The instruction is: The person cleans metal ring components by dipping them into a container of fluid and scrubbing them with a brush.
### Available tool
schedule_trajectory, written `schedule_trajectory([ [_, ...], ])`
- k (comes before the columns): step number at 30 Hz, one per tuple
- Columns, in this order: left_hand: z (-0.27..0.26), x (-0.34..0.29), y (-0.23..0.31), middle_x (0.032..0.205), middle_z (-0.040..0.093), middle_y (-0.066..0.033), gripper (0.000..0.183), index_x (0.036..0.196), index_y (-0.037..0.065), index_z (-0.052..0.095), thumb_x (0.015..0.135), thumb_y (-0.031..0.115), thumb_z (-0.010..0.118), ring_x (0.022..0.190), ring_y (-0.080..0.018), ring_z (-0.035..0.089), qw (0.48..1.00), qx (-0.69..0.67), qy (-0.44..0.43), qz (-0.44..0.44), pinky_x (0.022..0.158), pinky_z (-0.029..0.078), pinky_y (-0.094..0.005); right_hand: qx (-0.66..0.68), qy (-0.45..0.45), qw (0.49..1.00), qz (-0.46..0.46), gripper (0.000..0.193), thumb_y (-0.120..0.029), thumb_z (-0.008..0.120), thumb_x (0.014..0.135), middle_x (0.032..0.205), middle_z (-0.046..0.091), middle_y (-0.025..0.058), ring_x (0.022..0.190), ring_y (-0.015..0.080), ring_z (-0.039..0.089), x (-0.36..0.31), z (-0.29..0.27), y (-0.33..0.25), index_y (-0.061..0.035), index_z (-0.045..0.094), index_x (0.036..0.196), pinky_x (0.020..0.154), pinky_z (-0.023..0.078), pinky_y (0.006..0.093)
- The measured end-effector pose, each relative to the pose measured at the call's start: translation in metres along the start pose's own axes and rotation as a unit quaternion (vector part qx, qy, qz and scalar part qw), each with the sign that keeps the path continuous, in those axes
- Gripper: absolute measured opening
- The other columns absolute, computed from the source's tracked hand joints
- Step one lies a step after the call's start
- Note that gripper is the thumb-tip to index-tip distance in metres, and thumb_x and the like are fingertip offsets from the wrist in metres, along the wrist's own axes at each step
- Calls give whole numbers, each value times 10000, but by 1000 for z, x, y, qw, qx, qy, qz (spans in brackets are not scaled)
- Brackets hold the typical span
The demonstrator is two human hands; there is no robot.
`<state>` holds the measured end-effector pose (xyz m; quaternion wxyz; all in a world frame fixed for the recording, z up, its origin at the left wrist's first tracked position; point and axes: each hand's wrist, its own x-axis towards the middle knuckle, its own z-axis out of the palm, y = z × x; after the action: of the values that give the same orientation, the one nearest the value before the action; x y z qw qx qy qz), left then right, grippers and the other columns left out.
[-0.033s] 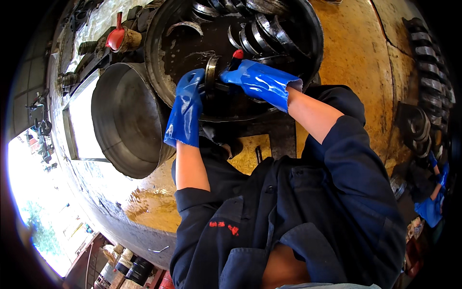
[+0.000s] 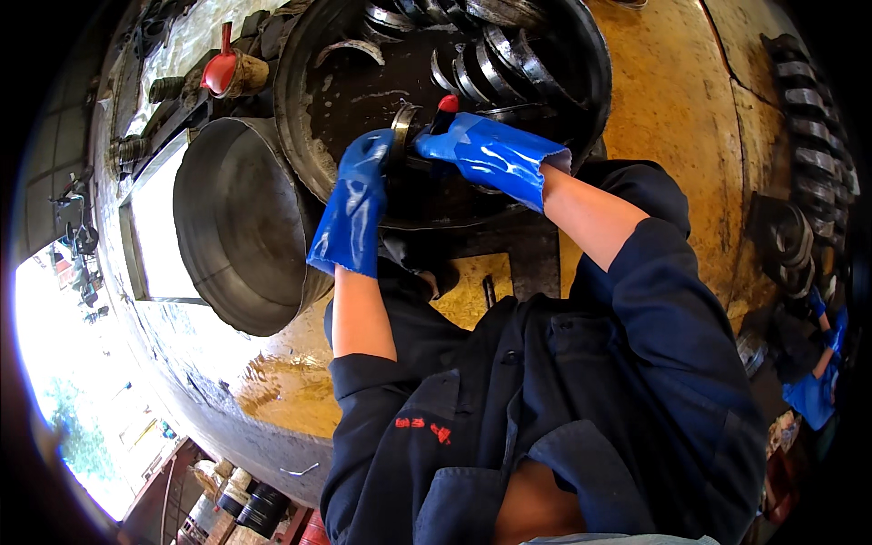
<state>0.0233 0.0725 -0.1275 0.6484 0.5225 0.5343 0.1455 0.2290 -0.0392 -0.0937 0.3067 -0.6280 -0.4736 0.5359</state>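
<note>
My left hand [image 2: 365, 156], in a long blue rubber glove, is closed on a curved, shiny metal shell [image 2: 404, 120] over the near part of a round dark pan [image 2: 283, 109]. The glove and the dark background hide the shell's lower part. My right hand [image 2: 443, 142], gloved alike, is closed around a tool with a red-tipped black handle [image 2: 448, 104] just right of the shell. What the tool's working end looks like is hidden. Several curved metal shells [image 2: 490, 73] lie in the right and far part of the pan, wet with dark liquid. A single thin shell [image 2: 350, 50] rests farther left.
A large empty-looking metal drum [image 2: 241, 227] lies open left of the pan. Beyond it sits a red scoop [image 2: 220, 71] on a small container. Stacked metal shells [image 2: 808, 136] line the far right floor. Another person's blue-gloved arm [image 2: 822, 372] shows at the right edge.
My left hand has shifted slightly right, and the shell in it has turned and tilted a little. My right hand has stayed nearly in place.
</note>
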Motion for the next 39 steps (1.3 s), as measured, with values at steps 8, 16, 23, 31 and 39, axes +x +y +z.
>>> schedule_trajectory([
  [8,22,10,-15,1084,726,-74,358,1260,18,659,996,259,681,949,-188,671,994,-66,-82,7,896,533,-336,-273,17,954,121,284,-336,582,918,938,748,141,888,288,722,33,23,33,-133,741,1036,771,549,410],
  [16,-20,23,-11,1006,732,-147,485,1192,28,661,1054,470,521,792,-255,679,909,-369,-103,-163,714,553,-398,-198,145,932,-265,133,-127,703,859,1020,754,93,906,316,735,3,-2,-19,-139,737,988,794,600,381],
  [23,6,-4,24,973,719,-143,674,1171,9,659,1040,623,414,674,-260,638,967,-203,-36,-147,599,514,-393,-328,-30,885,-328,315,-102,746,842,1181,710,89,857,297,727,-9,26,-26,-193,693,1140,734,609,367],
  [31,-3,-27,30,946,709,-144,694,1158,8,662,1034,640,405,642,-255,615,988,-134,0,-79,563,482,-379,7,124,972,-197,150,-185,686,925,973,737,55,884,157,719,39,3,-5,-113,726,1050,816,588,306],
  [39,-25,-26,26,875,711,-135,837,1074,-7,686,1007,737,311,567,-230,633,984,-175,29,-30,479,483,-357,67,212,974,-51,238,-205,546,1002,944,726,172,856,244,697,10,-5,16,-44,702,1081,759,519,345],
])
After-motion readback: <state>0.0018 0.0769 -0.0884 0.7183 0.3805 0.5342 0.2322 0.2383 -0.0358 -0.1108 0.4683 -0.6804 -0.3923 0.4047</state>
